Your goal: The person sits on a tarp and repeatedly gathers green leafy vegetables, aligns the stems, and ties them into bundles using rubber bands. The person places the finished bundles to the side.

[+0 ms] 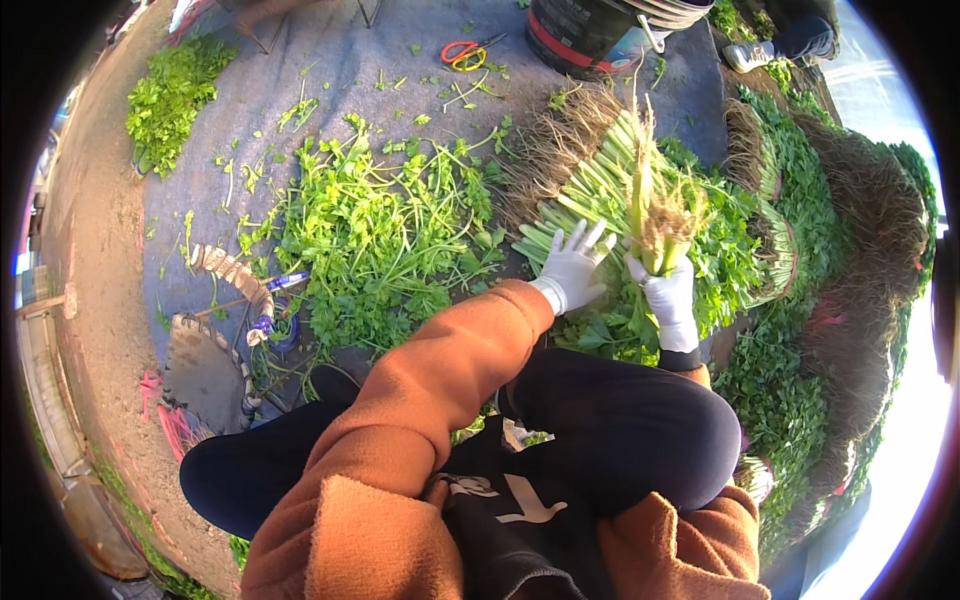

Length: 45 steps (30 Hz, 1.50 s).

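White gloves cover both hands. My right hand grips a small bunch of celery by its stalks, roots pointing up and away from me. Fingers spread, my left hand is over the near end of a pile of celery stalks; whether it presses on them I cannot tell. The pile's brown roots point to the left and its green leaves to the right. Left of the pile lies a loose heap of leafy celery trimmings.
Scissors with red and yellow handles lie on the grey cloth. A black bucket stands beyond the pile. Tied celery bundles are stacked at right. A worn low seat frame is at left. Another person's shoe shows at top right.
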Each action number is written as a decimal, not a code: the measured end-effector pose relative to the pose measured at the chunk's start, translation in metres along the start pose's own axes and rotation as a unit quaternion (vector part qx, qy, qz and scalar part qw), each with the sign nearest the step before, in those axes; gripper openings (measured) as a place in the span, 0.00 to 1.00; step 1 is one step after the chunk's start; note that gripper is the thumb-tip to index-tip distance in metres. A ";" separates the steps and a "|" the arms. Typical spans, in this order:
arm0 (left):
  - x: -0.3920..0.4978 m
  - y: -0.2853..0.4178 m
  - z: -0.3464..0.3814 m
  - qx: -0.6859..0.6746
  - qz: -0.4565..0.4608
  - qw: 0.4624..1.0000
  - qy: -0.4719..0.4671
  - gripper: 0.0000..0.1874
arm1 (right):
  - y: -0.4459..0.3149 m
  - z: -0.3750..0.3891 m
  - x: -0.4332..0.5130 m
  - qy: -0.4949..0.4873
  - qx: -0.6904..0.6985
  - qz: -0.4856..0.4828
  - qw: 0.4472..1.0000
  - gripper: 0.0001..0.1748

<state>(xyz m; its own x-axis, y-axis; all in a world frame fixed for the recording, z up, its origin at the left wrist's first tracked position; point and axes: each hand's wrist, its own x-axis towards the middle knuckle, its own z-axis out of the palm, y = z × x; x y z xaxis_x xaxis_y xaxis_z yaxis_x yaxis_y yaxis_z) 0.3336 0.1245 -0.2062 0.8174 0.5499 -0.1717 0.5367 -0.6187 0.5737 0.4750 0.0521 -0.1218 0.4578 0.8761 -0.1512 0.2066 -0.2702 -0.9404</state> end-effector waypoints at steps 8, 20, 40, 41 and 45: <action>0.008 -0.023 0.051 0.093 0.050 0.993 -0.054 0.43 | -0.063 -0.177 -0.090 0.105 0.274 -0.062 0.954 0.27; -0.127 -0.012 -0.147 -0.329 0.077 0.922 0.187 0.56 | -0.270 -0.013 -0.061 0.007 0.065 -0.322 0.945 0.20; -0.386 0.007 -0.184 -0.600 -0.030 0.729 0.327 0.25 | -0.239 0.242 -0.164 -0.331 0.201 -0.168 0.906 0.23; -0.386 0.007 -0.182 -0.626 -0.018 0.707 0.327 0.29 | -0.233 0.240 -0.160 -0.333 0.222 -0.152 0.904 0.22; -0.389 0.014 -0.197 -0.579 -0.006 0.744 0.334 0.38 | -0.218 0.237 -0.154 -0.323 0.293 -0.127 0.891 0.17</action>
<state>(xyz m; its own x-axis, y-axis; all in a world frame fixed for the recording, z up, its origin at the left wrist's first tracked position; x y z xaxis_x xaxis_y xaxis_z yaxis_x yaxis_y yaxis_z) -0.0185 0.0124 0.0264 0.3196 0.9470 0.0315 -0.3132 0.0742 0.9468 0.1543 0.0704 0.0345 -0.1718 0.9773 0.1240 -0.3419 0.0589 -0.9379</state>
